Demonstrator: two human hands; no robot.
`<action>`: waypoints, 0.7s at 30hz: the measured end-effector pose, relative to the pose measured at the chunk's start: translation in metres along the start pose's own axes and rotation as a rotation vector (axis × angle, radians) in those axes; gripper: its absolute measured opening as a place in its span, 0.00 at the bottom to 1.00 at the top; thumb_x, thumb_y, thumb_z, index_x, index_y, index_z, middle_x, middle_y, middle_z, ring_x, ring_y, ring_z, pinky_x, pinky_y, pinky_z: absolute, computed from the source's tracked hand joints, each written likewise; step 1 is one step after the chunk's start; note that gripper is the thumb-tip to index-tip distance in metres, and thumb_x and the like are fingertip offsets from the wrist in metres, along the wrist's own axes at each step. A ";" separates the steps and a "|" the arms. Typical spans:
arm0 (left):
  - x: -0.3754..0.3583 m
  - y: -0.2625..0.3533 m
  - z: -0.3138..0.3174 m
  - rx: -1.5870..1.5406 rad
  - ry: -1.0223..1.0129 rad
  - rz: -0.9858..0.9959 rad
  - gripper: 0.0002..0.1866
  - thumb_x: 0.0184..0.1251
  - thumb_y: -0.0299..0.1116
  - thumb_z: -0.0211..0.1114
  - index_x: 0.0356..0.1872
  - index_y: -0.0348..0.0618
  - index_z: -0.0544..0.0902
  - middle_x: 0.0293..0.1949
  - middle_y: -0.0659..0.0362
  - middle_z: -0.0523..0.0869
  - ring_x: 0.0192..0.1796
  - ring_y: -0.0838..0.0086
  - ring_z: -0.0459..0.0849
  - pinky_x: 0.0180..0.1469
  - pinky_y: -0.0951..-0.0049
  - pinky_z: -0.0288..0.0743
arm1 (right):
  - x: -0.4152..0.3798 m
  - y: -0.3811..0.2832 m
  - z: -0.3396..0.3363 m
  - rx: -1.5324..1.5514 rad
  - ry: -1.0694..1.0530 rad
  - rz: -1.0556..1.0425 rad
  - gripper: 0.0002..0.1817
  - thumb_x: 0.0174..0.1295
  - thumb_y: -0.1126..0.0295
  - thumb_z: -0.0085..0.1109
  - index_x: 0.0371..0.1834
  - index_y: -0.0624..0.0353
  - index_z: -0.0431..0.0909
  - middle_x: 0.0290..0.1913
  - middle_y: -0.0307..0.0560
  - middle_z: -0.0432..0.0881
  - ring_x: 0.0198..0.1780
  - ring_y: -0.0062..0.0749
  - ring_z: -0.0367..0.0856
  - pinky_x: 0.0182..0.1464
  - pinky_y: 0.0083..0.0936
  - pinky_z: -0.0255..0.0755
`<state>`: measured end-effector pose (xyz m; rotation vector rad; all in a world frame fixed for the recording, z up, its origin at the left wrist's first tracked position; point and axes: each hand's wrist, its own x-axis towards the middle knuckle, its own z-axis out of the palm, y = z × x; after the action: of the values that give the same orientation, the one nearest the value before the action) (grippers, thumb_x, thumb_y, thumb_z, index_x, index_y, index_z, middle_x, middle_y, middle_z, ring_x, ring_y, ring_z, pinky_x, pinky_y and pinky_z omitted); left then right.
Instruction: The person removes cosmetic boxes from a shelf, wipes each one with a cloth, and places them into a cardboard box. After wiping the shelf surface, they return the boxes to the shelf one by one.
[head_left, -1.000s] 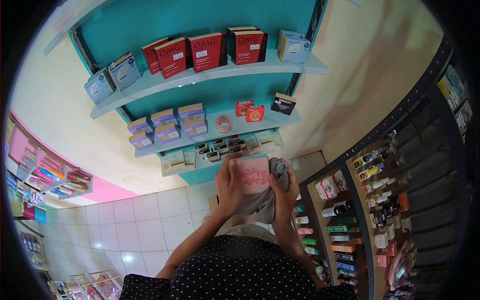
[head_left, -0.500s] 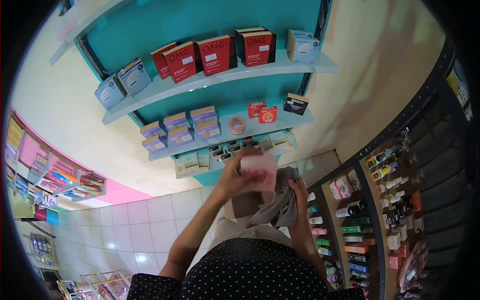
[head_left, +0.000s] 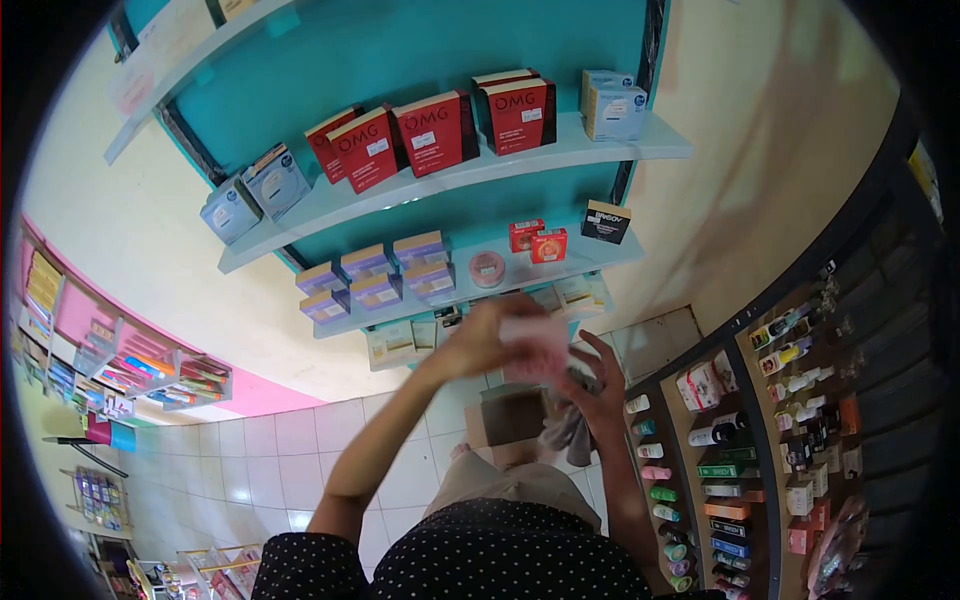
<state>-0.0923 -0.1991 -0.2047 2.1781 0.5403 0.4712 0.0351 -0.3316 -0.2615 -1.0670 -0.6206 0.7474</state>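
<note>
My left hand is closed on a pale pink-and-white box, its print smeared by motion. The box is held up in front of the lower shelves. Just to the right, my right hand grips a crumpled grey cloth that hangs from it, with the upper fingers raised beside the pink box. Below both hands, an open cardboard box stands on the tiled floor in front of my legs.
Ahead are white shelves with red OMG boxes, purple boxes, a round pink container and a black box. A dark rack of bottles and boxes stands close on the right. Stationery shelves line the left wall.
The pink box and my left hand have moved slightly right and down. My right hand has risen toward the box, fingers more spread, and the cloth hangs lower and more bunched.
</note>
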 end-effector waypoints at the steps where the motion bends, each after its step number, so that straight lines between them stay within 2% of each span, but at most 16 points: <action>1: -0.002 0.003 0.006 0.005 -0.005 0.000 0.21 0.41 0.24 0.67 0.42 0.38 0.75 0.42 0.55 0.78 0.46 0.68 0.76 0.48 0.74 0.69 | 0.003 -0.001 -0.007 -0.048 -0.152 0.109 0.17 0.46 0.73 0.63 0.39 0.65 0.72 0.32 0.46 0.77 0.27 0.23 0.76 0.23 0.18 0.73; 2: -0.003 0.005 0.010 -0.060 -0.024 0.014 0.20 0.42 0.25 0.66 0.41 0.37 0.75 0.40 0.54 0.78 0.45 0.67 0.77 0.47 0.72 0.69 | 0.004 -0.001 -0.013 -0.096 -0.304 0.219 0.16 0.45 0.74 0.64 0.38 0.65 0.72 0.32 0.45 0.77 0.27 0.23 0.76 0.22 0.18 0.73; 5: -0.001 -0.008 0.014 -0.182 -0.055 0.029 0.16 0.48 0.29 0.63 0.40 0.36 0.75 0.37 0.52 0.78 0.43 0.65 0.77 0.45 0.70 0.69 | -0.001 0.011 -0.026 -0.119 -0.345 0.302 0.16 0.46 0.73 0.64 0.38 0.65 0.73 0.32 0.45 0.77 0.26 0.23 0.77 0.21 0.18 0.73; 7: 0.015 -0.023 0.002 -0.125 -0.087 -0.064 0.18 0.56 0.37 0.59 0.44 0.35 0.73 0.42 0.53 0.78 0.47 0.69 0.75 0.48 0.71 0.70 | -0.005 0.015 -0.028 -0.089 -0.288 0.346 0.16 0.46 0.73 0.63 0.38 0.65 0.73 0.32 0.45 0.77 0.26 0.22 0.77 0.21 0.18 0.72; 8: 0.024 -0.025 -0.008 -0.121 -0.090 -0.267 0.22 0.58 0.41 0.56 0.48 0.34 0.70 0.44 0.49 0.76 0.50 0.64 0.74 0.52 0.68 0.66 | -0.007 0.017 -0.029 -0.057 -0.229 0.384 0.15 0.46 0.73 0.62 0.38 0.64 0.73 0.31 0.45 0.77 0.25 0.22 0.77 0.20 0.18 0.72; 10: 0.041 -0.049 -0.015 0.708 0.110 -0.087 0.27 0.53 0.41 0.60 0.51 0.36 0.67 0.44 0.47 0.75 0.51 0.60 0.73 0.55 0.63 0.63 | -0.010 0.022 -0.033 -0.019 -0.203 0.407 0.14 0.47 0.73 0.62 0.38 0.64 0.73 0.31 0.44 0.77 0.24 0.22 0.76 0.20 0.18 0.71; 11: 0.049 -0.064 -0.014 0.710 0.112 -0.089 0.27 0.53 0.41 0.60 0.51 0.36 0.67 0.44 0.47 0.75 0.51 0.60 0.73 0.55 0.63 0.63 | -0.011 0.023 -0.034 0.017 -0.176 0.423 0.14 0.47 0.73 0.61 0.37 0.64 0.73 0.31 0.44 0.77 0.23 0.21 0.76 0.20 0.17 0.71; 13: 0.064 -0.088 -0.011 1.149 0.103 -0.104 0.30 0.48 0.40 0.64 0.52 0.37 0.65 0.45 0.47 0.73 0.51 0.58 0.72 0.53 0.58 0.63 | -0.015 0.018 -0.034 0.019 -0.160 0.424 0.14 0.47 0.74 0.61 0.37 0.65 0.73 0.30 0.44 0.77 0.23 0.21 0.75 0.20 0.17 0.71; 14: 0.071 -0.094 -0.010 1.152 0.107 -0.102 0.30 0.48 0.40 0.64 0.52 0.37 0.65 0.45 0.47 0.73 0.51 0.58 0.72 0.53 0.58 0.63 | -0.017 0.015 -0.034 0.022 -0.139 0.428 0.13 0.46 0.74 0.60 0.37 0.65 0.73 0.30 0.43 0.77 0.23 0.21 0.75 0.20 0.17 0.70; 16: 0.081 -0.099 -0.008 1.109 -0.186 -0.256 0.30 0.44 0.40 0.67 0.50 0.38 0.68 0.45 0.48 0.73 0.51 0.59 0.71 0.51 0.58 0.65 | -0.021 0.014 -0.037 0.018 -0.133 0.412 0.13 0.46 0.74 0.60 0.37 0.65 0.73 0.29 0.43 0.77 0.22 0.21 0.75 0.20 0.16 0.70; 20: 0.076 -0.107 -0.012 1.112 -0.169 -0.177 0.28 0.44 0.38 0.67 0.47 0.37 0.70 0.42 0.49 0.74 0.49 0.59 0.73 0.49 0.61 0.66 | -0.028 0.010 -0.045 0.026 -0.079 0.386 0.14 0.46 0.75 0.60 0.37 0.65 0.74 0.27 0.42 0.78 0.22 0.20 0.75 0.20 0.16 0.70; 21: 0.067 -0.093 -0.019 0.792 -0.046 -0.136 0.27 0.44 0.38 0.68 0.47 0.37 0.71 0.41 0.50 0.75 0.46 0.62 0.75 0.47 0.63 0.68 | -0.029 0.009 -0.047 0.023 -0.072 0.384 0.14 0.46 0.75 0.60 0.37 0.65 0.74 0.27 0.42 0.78 0.22 0.20 0.75 0.20 0.16 0.70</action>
<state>-0.0662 -0.0993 -0.2573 2.8567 0.9600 0.1304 0.0508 -0.3775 -0.2897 -1.1563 -0.4704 1.1280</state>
